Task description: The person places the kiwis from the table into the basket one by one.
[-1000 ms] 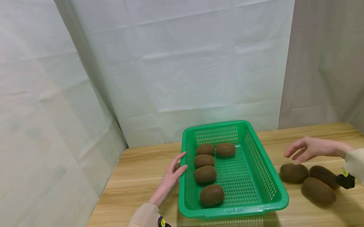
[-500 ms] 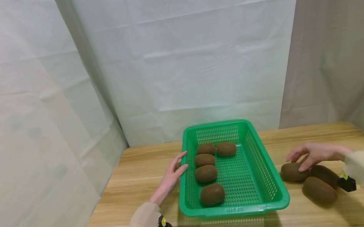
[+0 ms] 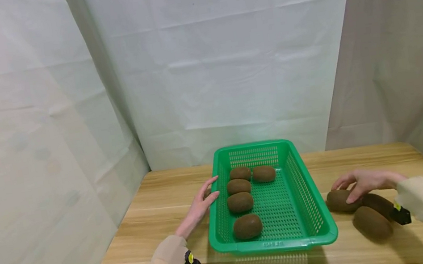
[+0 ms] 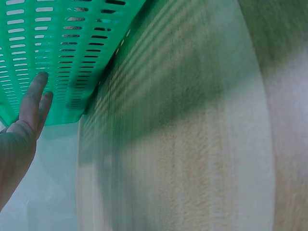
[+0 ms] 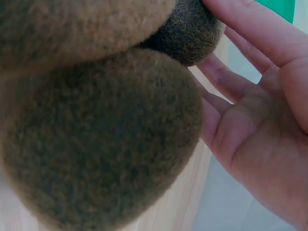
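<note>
A green plastic basket (image 3: pixel 276 245) with slotted walls holds several brown, fuzzy kiwis, most in a column on its left side, such as the nearest kiwi (image 3: pixel 248 227). My left hand (image 3: pixel 199 206) rests against the basket's left side, thumb and index fingertip at the rim. In the left wrist view its straight fingers (image 4: pixel 32 101) lie along the slotted wall. To the basket's right, my right hand (image 3: pixel 366 181) grips a kiwi (image 3: pixel 338 201) between thumb and fingers, low over the table. In the right wrist view two nearer kiwis partly hide this kiwi (image 5: pixel 192 36).
Two more kiwis lie beside the right hand: one dark kiwi (image 3: pixel 376 203) under the wrist and one kiwi (image 3: pixel 372 223) nearer the front. The wooden table (image 3: pixel 136 232) is bounded by a pale cloth (image 3: pixel 223 71) at the back and cloths on both sides.
My right hand has come down from above the kiwis, and its thumb and fingers have closed around the one nearest the basket. The left hand has stayed at the basket's side.
</note>
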### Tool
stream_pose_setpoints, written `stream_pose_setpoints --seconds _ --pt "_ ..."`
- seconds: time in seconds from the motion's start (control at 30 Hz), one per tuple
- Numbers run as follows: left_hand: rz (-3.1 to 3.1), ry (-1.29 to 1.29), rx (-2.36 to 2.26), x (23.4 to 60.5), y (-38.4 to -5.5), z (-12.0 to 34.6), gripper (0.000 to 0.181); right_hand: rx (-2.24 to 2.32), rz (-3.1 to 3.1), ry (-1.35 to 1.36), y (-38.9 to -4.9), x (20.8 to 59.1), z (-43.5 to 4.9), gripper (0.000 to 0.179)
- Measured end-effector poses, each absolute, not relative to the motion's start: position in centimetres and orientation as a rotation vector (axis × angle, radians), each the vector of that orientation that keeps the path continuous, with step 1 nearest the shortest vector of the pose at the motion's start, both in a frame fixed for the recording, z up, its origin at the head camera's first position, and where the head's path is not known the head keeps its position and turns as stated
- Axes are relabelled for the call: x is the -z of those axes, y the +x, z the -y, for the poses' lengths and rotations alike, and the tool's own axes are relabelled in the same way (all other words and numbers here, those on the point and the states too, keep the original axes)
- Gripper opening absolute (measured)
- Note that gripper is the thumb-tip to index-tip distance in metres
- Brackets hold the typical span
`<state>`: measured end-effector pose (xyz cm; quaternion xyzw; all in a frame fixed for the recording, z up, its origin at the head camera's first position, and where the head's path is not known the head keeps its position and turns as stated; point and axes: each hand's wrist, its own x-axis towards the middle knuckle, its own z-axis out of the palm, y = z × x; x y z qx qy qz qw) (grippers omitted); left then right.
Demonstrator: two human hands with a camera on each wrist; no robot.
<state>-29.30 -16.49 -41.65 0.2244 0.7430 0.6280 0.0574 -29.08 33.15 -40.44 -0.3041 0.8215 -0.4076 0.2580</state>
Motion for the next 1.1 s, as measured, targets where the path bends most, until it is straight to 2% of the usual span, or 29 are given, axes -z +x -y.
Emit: stream_pose_setpoints --seconds 0.27,0.63,1.1 --pt "-2.274 0.675 -1.92 42.7 -29.9 16.5 0.049 1.11 -2.288 -0.887 -29.4 40.0 -33.5 0.043" --pt "-2.261 0.658 -1.937 42.9 -29.8 16.5 0.048 1.065 -2.412 -0.839 -30.1 35.2 -32.8 0.046" --pt "-2.333 0.636 -1.912 42.7 -29.7 16.4 0.048 1.05 -2.507 -0.853 -31.0 30.9 -28.7 0.047"
